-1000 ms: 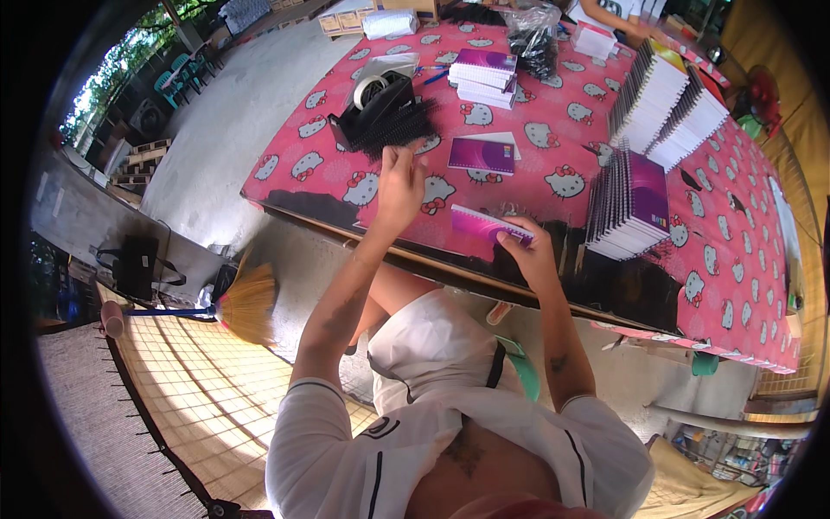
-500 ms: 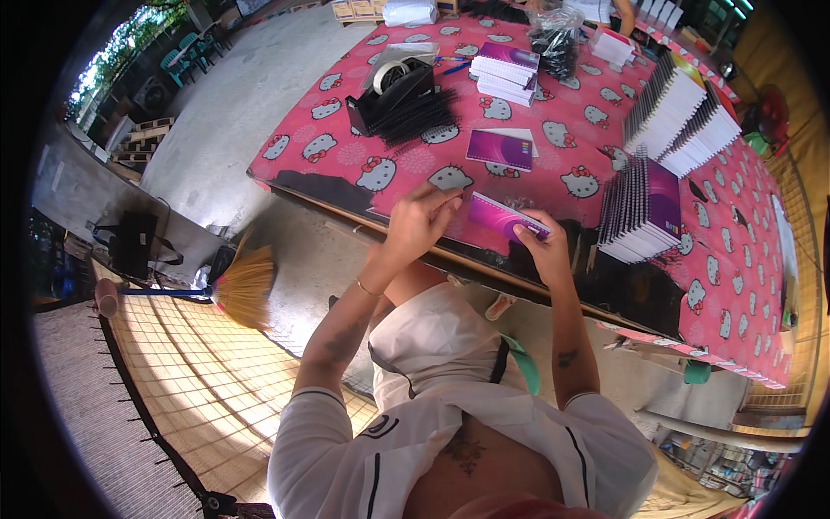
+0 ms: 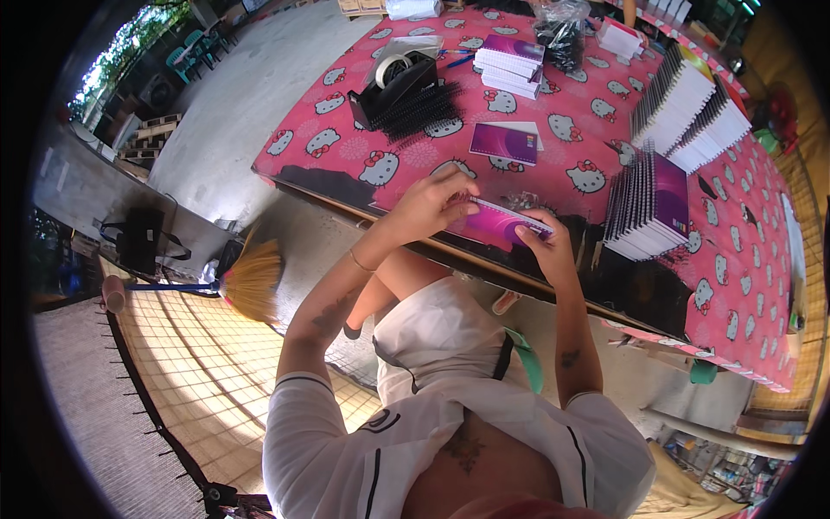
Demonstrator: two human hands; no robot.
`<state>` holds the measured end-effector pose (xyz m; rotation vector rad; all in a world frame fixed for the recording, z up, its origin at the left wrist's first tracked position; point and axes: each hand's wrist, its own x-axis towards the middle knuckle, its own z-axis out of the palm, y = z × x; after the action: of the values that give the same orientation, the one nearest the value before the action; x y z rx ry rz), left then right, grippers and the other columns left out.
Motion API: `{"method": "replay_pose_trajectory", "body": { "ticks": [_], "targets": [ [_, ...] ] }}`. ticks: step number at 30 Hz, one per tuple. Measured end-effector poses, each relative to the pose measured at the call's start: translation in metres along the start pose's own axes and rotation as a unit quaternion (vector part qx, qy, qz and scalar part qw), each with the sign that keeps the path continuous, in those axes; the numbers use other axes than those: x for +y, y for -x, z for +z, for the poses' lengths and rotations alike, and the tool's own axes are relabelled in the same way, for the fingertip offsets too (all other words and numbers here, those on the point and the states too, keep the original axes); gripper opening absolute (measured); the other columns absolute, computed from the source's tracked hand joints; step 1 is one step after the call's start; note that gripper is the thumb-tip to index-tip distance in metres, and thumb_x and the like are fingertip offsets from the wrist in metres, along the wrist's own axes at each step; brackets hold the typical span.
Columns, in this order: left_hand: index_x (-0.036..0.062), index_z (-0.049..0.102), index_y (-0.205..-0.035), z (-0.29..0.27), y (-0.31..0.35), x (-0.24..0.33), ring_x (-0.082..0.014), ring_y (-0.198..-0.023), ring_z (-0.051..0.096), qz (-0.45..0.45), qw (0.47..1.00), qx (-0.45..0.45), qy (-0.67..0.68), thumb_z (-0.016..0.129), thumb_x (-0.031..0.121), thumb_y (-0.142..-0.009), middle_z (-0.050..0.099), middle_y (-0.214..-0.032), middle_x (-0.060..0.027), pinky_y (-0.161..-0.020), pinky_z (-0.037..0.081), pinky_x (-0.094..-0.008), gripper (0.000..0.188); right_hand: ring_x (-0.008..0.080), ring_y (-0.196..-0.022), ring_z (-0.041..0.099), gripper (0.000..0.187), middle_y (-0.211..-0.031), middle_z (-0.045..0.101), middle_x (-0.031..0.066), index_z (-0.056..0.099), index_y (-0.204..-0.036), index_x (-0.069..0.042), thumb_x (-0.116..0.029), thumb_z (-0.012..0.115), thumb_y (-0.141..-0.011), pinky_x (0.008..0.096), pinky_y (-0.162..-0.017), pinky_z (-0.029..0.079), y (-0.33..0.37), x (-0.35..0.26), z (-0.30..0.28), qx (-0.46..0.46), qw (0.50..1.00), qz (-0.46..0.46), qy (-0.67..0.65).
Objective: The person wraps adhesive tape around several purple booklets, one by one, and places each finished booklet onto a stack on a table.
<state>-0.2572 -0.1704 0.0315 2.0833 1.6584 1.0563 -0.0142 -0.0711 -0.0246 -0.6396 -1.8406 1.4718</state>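
Observation:
At the table's near edge I hold a small purple notebook, its white-edged long side turned away from me. My right hand grips its right end, thumb on the cover. My left hand is closed at the notebook's upper left corner, thumb and fingertips pinched on its edge; any small piece between them is too fine to make out. Just beyond lie a purple cover and a white sheet partly under it. Clear plastic bits rest behind the notebook.
A black tape dispenser stands by a pile of black binding coils. Notebook stacks sit at the back, with coil-bound stacks on the right. A bag of black coils lies far back. A broom leans at left.
My left hand has moved right, from a pinch held just off the notebook to its upper left corner. My right hand keeps its grip. The view has shifted slightly.

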Motion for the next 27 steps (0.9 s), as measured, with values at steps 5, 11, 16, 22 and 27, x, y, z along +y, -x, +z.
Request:
{"method": "replay_pose_trajectory", "body": {
  "ticks": [5, 11, 16, 22, 27],
  "targets": [
    [0.0091, 0.054, -0.134, 0.012, 0.002, 0.019, -0.0333, -0.131, 0.043, -0.034, 0.962, -0.006, -0.270, 0.061, 0.041, -0.091, 0.048, -0.140, -0.0153, -0.105, 0.031, -0.0573, 0.054, 0.0070, -0.083, 0.057, 0.022, -0.092, 0.065, 0.0025, 0.064, -0.112, 0.000, -0.012, 0.067, -0.093, 0.0237, -0.077, 0.047, 0.005, -0.002, 0.008, 0.014, 0.999, -0.015, -0.033],
    [0.0049, 0.028, -0.152, 0.085, 0.057, -0.002, -0.0408, -0.145, 0.022, -0.052, 0.954, 0.093, -0.279, 0.054, 0.048, -0.093, 0.027, -0.156, -0.0221, -0.113, 0.013, -0.0662, 0.077, 0.0061, -0.082, 0.056, 0.024, -0.090, 0.065, 0.0015, 0.064, -0.114, -0.001, -0.012, 0.066, -0.093, 0.0245, -0.073, 0.048, 0.003, 0.003, 0.014, 0.057, 0.998, -0.006, 0.006],
    [0.0047, 0.034, -0.147, 0.079, 0.054, -0.015, -0.0430, -0.128, 0.043, -0.063, 0.947, 0.165, -0.269, 0.055, 0.038, -0.096, 0.038, -0.145, -0.0249, -0.105, 0.034, -0.0522, 0.065, 0.0088, -0.088, 0.057, 0.027, -0.097, 0.066, 0.0036, 0.064, -0.116, -0.004, -0.012, 0.068, -0.091, 0.0268, -0.080, 0.049, -0.006, 0.013, 0.008, 0.030, 0.999, -0.016, 0.039],
    [0.0047, 0.051, -0.133, 0.093, 0.076, -0.023, -0.0348, -0.126, 0.049, -0.016, 0.940, 0.161, -0.299, 0.049, 0.038, -0.099, 0.055, -0.134, -0.0155, -0.106, 0.035, -0.0490, 0.047, 0.0147, -0.097, 0.064, 0.034, -0.107, 0.068, 0.0080, 0.061, -0.117, 0.002, -0.006, 0.073, -0.086, 0.0306, -0.087, 0.052, -0.038, 0.045, -0.015, -0.092, 0.978, 0.082, -0.169],
    [0.0045, 0.056, -0.131, 0.097, 0.092, -0.030, -0.0296, -0.131, 0.049, 0.016, 0.908, 0.226, -0.353, 0.046, 0.046, -0.099, 0.057, -0.135, -0.0147, -0.110, 0.033, -0.0486, 0.053, 0.0168, -0.095, 0.066, 0.029, -0.105, 0.068, 0.0089, 0.062, -0.112, 0.002, -0.005, 0.072, -0.086, 0.0318, -0.084, 0.053, -0.029, 0.033, -0.009, -0.080, 0.983, 0.077, -0.143]
  ]
}}
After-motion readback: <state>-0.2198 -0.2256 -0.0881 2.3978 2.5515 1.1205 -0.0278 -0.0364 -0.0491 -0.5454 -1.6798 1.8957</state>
